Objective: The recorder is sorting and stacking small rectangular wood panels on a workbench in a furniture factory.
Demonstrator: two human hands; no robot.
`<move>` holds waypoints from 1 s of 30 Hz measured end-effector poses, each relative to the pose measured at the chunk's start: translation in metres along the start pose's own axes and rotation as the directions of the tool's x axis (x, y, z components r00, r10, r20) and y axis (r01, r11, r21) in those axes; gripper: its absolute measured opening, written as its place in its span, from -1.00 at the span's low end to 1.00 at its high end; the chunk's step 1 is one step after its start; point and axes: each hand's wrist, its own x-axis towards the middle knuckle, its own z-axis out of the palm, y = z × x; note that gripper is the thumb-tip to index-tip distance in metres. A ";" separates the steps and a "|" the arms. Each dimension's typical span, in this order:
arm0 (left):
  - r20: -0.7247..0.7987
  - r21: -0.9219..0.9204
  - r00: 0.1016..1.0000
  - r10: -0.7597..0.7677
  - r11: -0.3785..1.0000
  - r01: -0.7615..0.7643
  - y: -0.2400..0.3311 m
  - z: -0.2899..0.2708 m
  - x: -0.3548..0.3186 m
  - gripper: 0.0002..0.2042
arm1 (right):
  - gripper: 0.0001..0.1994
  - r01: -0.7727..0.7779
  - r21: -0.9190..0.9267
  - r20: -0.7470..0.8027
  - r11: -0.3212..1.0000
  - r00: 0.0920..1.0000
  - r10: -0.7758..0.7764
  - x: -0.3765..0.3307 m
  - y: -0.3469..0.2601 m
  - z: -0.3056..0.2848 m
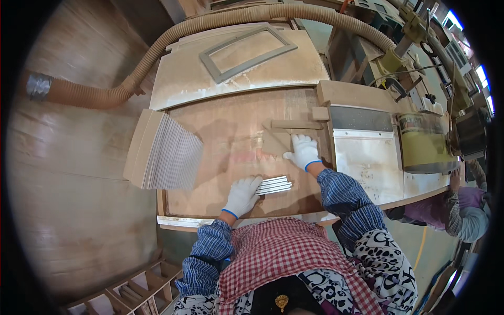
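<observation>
My left hand [242,196], in a white glove with a blue cuff, is closed around several thin white strips [274,185]. They lie side by side, their free ends pointing right, over the wooden worktop [220,144]. Farther right, my right hand [304,151], gloved alike, rests with its thumb apart from its fingers at the edge of a flat brown triangular board [274,142]. Nothing shows within that hand. Just beyond its fingertips lies a narrow brown bar [296,124].
A tall stack of thin boards [170,152] stands at the left. Behind, a grey rectangular frame [212,67] lies on a dusty panel [176,86]. A ribbed hose [157,50] arches around the back. At the right are a machine [426,142] with a metal table [367,157] and another person [436,210].
</observation>
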 end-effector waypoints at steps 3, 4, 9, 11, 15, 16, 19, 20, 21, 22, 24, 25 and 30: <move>0.002 -0.013 1.000 0.027 1.000 -0.027 0.003 0.003 -0.010 -0.45 | -0.36 0.014 0.034 -0.017 0.999 1.000 -0.014 -0.018 -0.006 0.006; -0.003 -0.013 0.998 0.056 0.998 -0.056 0.002 0.005 -0.013 -0.45 | -0.36 0.012 0.035 -0.014 0.999 1.000 -0.011 -0.020 -0.006 0.006; 0.034 -0.018 0.999 0.032 0.999 -0.032 0.004 0.002 -0.018 -0.44 | -0.46 0.003 0.182 -0.021 0.983 1.000 0.001 -0.036 -0.015 -0.024; 0.056 -0.022 0.998 0.033 0.999 -0.032 0.003 0.004 -0.018 -0.42 | -0.43 0.149 0.191 -0.091 0.970 0.987 -0.133 -0.055 -0.019 -0.022; -0.119 0.133 0.988 0.102 0.987 -0.086 0.008 0.003 -0.021 -0.29 | -0.32 0.378 0.239 -0.024 0.894 0.923 -0.384 -0.085 -0.033 -0.017; -0.160 0.232 0.980 0.116 0.970 -0.077 0.010 0.002 -0.021 -0.23 | -0.31 0.386 0.242 0.087 0.890 0.905 -0.417 -0.087 -0.035 -0.016; -0.088 0.197 0.994 0.059 0.980 -0.040 0.010 0.000 -0.018 -0.14 | -0.35 0.496 0.309 0.072 0.812 0.839 -0.540 -0.087 -0.030 -0.026; -0.090 0.196 0.994 0.059 0.980 -0.040 0.007 0.002 -0.017 -0.14 | -0.42 0.452 0.366 0.102 0.813 0.849 -0.518 -0.086 -0.031 -0.036; -0.094 0.169 0.994 0.060 0.985 -0.043 0.003 0.005 -0.016 -0.13 | -0.42 0.453 0.364 0.102 0.814 0.849 -0.519 -0.083 -0.032 -0.037; -0.098 0.142 0.993 0.060 0.989 -0.046 -0.001 0.007 -0.016 -0.11 | -0.48 0.457 0.397 0.050 0.796 0.855 -0.516 -0.081 -0.033 -0.037; -0.100 0.108 0.994 0.040 0.994 -0.029 0.002 0.005 -0.011 -0.12 | -0.53 0.455 0.427 0.000 0.781 0.864 -0.503 -0.075 -0.028 -0.035; -0.101 0.077 0.995 0.016 0.997 -0.009 0.004 0.004 -0.009 -0.13 | -0.57 0.475 0.421 0.004 0.773 0.851 -0.525 -0.069 -0.024 -0.028; -0.120 0.135 0.991 0.064 0.990 -0.047 -0.004 0.015 -0.015 -0.21 | -0.69 0.398 0.703 0.106 0.589 0.760 -0.641 -0.060 -0.013 -0.006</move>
